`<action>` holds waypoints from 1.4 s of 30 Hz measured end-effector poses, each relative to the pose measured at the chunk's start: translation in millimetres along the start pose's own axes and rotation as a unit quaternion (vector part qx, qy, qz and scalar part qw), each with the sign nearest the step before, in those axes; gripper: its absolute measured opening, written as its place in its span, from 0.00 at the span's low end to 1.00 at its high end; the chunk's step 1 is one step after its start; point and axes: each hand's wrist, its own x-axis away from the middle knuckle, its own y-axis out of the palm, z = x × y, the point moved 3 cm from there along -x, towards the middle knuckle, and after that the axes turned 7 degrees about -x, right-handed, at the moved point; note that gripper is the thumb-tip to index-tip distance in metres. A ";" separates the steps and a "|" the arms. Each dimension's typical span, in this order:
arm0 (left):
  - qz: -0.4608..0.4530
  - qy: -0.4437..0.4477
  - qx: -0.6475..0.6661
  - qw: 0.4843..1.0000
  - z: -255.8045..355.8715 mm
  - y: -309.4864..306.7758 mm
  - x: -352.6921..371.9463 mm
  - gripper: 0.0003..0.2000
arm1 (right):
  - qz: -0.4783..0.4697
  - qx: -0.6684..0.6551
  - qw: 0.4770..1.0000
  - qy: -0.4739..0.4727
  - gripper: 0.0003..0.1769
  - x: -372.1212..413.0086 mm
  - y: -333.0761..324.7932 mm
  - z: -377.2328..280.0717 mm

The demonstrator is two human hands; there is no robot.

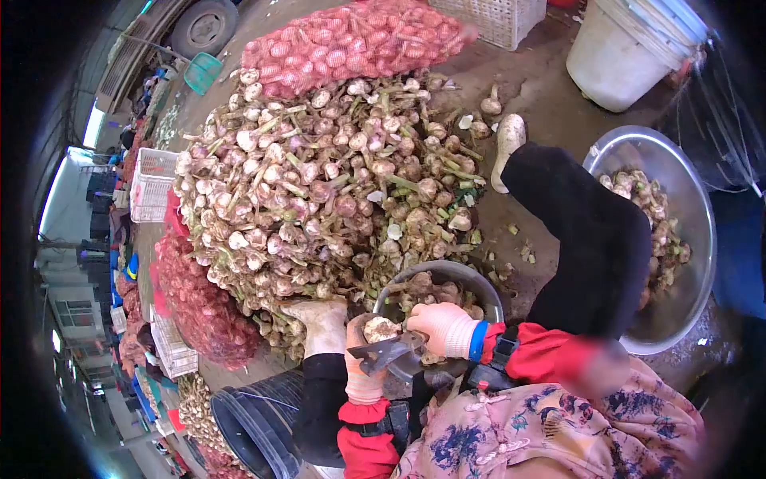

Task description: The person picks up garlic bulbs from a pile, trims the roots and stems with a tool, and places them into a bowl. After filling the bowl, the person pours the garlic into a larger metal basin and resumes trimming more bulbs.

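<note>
My left hand point(364, 369), in a pale orange glove, is closed around a garlic bulb point(381, 330). My right hand point(444, 326), gloved alike, grips a cutting tool with a broad grey metal blade point(386, 351). The blade lies across the front of my left hand, just below the bulb; the tool's handle is hidden in my right fist. Beneath both hands stands a metal bowl point(496, 301) with garlic bulbs point(435, 289) in it.
A big heap of garlic with stems point(319, 176) lies ahead, between my boots. Red mesh sacks point(351, 46) rest behind and left of it. To the right are a large metal basin point(702, 263) and a white bucket point(622, 60); a black tub point(255, 415) stands at left.
</note>
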 end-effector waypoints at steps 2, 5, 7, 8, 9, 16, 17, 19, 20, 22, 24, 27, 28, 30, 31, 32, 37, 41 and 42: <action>-0.005 -0.005 -0.016 1.000 -5.1 1.4 1.8 0.31 | -0.013 0.027 1.000 -0.003 0.10 -0.6 3.6 1.2; 0.001 -0.015 0.003 1.000 -1.1 12.5 8.6 0.30 | -0.027 0.078 0.997 0.001 0.12 -3.9 4.3 7.0; 0.011 -0.021 0.039 0.999 -0.5 20.8 11.5 0.30 | -0.008 0.069 0.998 -0.012 0.12 -4.8 6.3 13.1; 0.026 -0.035 0.070 0.997 -3.4 21.7 12.8 0.29 | 0.008 0.059 0.998 -0.025 0.12 -3.9 6.5 15.7; 0.041 -0.049 0.101 0.993 -5.5 23.2 14.0 0.29 | 0.009 0.059 0.998 -0.024 0.12 -3.4 6.1 20.0; 0.050 0.041 -0.099 0.993 34.3 0.5 30.7 0.33 | 0.329 -0.089 0.919 0.199 0.14 -9.9 -21.7 99.0; 0.065 0.016 -0.135 0.989 25.1 -6.5 28.4 0.35 | 0.270 -0.104 0.944 0.161 0.11 -14.8 -24.1 82.0; 0.140 -0.021 -0.013 0.990 10.0 -13.6 24.6 0.35 | 0.271 -0.111 0.955 0.045 0.10 -6.7 -20.7 44.0; 0.134 -0.069 0.098 0.984 8.6 -12.8 22.3 0.33 | 0.247 -0.129 0.960 -0.023 0.10 -2.9 -10.3 37.5; 0.161 -0.009 0.311 0.937 20.0 3.3 23.2 0.28 | 0.140 -0.106 0.981 -0.076 0.12 -0.1 -12.4 12.6; 0.168 0.009 0.365 0.916 18.4 7.5 21.9 0.26 | 0.124 -0.093 0.982 -0.104 0.13 -3.9 -0.2 11.2; 0.086 -0.076 0.431 0.895 6.7 12.3 21.6 0.22 | 0.123 -0.075 0.983 -0.112 0.14 -7.6 -7.0 -0.5; 0.058 -0.084 0.457 0.884 12.9 18.8 21.0 0.21 | 0.130 -0.096 0.980 -0.117 0.13 -10.0 -6.0 2.8; 0.104 -0.041 0.531 0.840 -2.8 27.0 16.8 0.16 | 0.141 -0.109 0.981 -0.073 0.10 -13.0 1.2 25.4; 0.104 -0.046 0.529 0.841 -6.2 26.4 19.4 0.16 | 0.114 -0.093 0.989 -0.020 0.13 -16.8 19.1 62.5; 0.072 -0.038 0.511 0.856 -6.7 25.5 17.7 0.15 | 0.093 -0.123 0.983 0.103 0.15 -11.5 19.6 82.2; 0.013 -0.064 0.047 0.997 -66.8 2.3 0.8 0.26 | 0.156 -0.200 0.928 0.273 0.23 -17.1 16.8 113.5; 0.121 -0.225 0.121 0.959 -83.7 -33.2 -62.2 0.31 | 0.211 -0.273 0.885 0.314 0.29 -25.3 11.0 95.5; 0.119 -0.223 0.123 0.960 -112.2 -43.6 -86.2 0.31 | 0.209 -0.268 0.888 0.310 0.29 -25.7 16.9 98.8</action>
